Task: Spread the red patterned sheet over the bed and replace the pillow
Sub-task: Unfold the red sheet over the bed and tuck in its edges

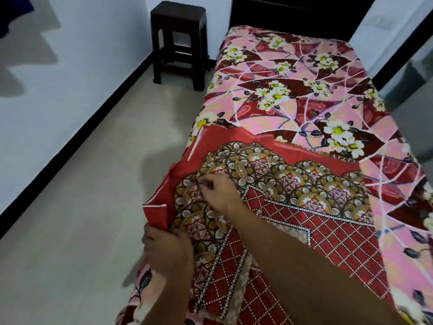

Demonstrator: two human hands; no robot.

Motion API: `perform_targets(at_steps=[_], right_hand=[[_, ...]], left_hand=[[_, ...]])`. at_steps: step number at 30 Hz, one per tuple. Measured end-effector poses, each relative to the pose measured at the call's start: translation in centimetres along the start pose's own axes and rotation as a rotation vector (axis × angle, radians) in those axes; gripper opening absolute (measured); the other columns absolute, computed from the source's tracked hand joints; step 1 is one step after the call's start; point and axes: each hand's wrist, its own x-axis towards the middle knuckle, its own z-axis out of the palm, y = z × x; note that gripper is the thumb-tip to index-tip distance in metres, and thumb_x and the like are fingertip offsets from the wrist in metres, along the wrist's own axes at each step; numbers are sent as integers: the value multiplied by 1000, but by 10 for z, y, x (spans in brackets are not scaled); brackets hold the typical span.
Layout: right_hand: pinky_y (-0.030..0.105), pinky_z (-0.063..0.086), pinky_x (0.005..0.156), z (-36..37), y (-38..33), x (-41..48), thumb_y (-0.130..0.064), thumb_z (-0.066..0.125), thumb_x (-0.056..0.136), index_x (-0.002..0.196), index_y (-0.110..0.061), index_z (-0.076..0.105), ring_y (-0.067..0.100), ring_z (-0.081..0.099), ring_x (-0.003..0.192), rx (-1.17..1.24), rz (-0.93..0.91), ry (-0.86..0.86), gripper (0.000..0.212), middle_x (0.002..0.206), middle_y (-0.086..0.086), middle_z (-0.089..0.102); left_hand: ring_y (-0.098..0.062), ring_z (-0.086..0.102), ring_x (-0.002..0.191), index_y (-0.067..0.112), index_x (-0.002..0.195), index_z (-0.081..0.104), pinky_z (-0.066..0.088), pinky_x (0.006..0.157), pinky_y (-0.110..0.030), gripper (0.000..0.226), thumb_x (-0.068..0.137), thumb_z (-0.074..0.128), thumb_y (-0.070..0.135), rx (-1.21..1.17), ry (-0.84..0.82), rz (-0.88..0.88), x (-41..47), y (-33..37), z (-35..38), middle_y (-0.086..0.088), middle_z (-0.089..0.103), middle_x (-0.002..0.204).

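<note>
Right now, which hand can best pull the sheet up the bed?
Probably the right hand: it pinches the sheet farther up the bed. The left hand grips its edge lower down, at the bed's side.

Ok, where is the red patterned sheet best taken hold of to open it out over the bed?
Probably at its plain red border, coming from the left side of the bed. The red patterned sheet lies folded, and its loose edges overhang there, free to pinch. The left hand grips that corner; the right hand pinches the top layer nearby.
</note>
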Motion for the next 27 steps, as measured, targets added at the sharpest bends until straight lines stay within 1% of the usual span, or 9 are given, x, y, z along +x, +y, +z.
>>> perform_targets(at_steps=[3, 5, 10, 15, 19, 22, 24, 25, 27], right_hand=[[31, 58, 67, -37, 62, -15, -18, 58, 97, 111, -20, 73, 16, 68, 73, -73, 173, 174, 21, 98, 2, 74], [34, 58, 71, -66, 103, -29, -21, 57, 96, 106, -21, 74, 21, 68, 77, -166, 265, 281, 20, 98, 4, 74], [37, 57, 76, -130, 190, -77, -34, 56, 91, 108, -19, 75, 31, 69, 87, -225, 486, 454, 29, 100, 11, 73], [45, 51, 92, -172, 272, -129, -33, 61, 89, 121, -8, 63, 40, 57, 116, -274, 765, 473, 40, 123, 18, 59], [45, 48, 96, -188, 327, -150, -50, 70, 85, 129, -3, 54, 42, 54, 123, -191, 819, 351, 65, 131, 23, 56], [42, 50, 91, -199, 349, -146, -55, 69, 86, 124, -5, 55, 38, 61, 116, -94, 752, 300, 65, 124, 20, 64], [39, 49, 92, -205, 358, -143, -58, 69, 84, 126, -7, 57, 36, 62, 117, 18, 757, 279, 67, 125, 17, 66], [38, 49, 91, -207, 363, -143, -59, 69, 84, 125, -8, 60, 35, 62, 116, 52, 756, 265, 66, 124, 16, 67], [37, 52, 91, -209, 370, -142, -58, 68, 84, 120, -10, 67, 35, 65, 111, 81, 734, 230, 61, 120, 16, 70]], left_hand=[[-38, 30, 141, 5, 150, 30, 28, 108, -55, 70, 87, 47, 32, 186, 69, 377, -27, 24, 15, -20, 27, 157], [-31, 31, 143, 11, 149, 36, 26, 110, -51, 64, 91, 48, 35, 245, -2, 658, -55, 44, 31, -13, 33, 156], [-21, 58, 108, 19, 128, 60, 48, 90, -38, 40, 91, 59, 34, 184, -290, 1155, -146, 82, 81, -1, 64, 119], [-22, 56, 96, 21, 114, 62, 51, 78, -38, 38, 92, 48, 49, 212, -642, 1387, -242, 81, 126, 0, 59, 104], [-29, 52, 107, 18, 125, 55, 51, 84, -43, 69, 79, 51, 69, 383, -896, 1610, -302, 67, 150, -8, 54, 117], [-32, 39, 120, 18, 144, 32, 37, 99, -51, 99, 72, 54, 82, 544, -951, 1665, -328, 70, 161, -12, 39, 133], [-30, 39, 118, 21, 147, 22, 34, 100, -51, 110, 66, 54, 89, 558, -952, 1762, -340, 72, 166, -11, 38, 132], [-29, 41, 117, 22, 146, 20, 35, 99, -49, 109, 67, 56, 87, 560, -940, 1841, -344, 70, 171, -10, 39, 131], [-28, 45, 121, 26, 144, 23, 43, 96, -45, 87, 79, 66, 63, 519, -867, 2049, -347, 63, 181, -7, 40, 137]])
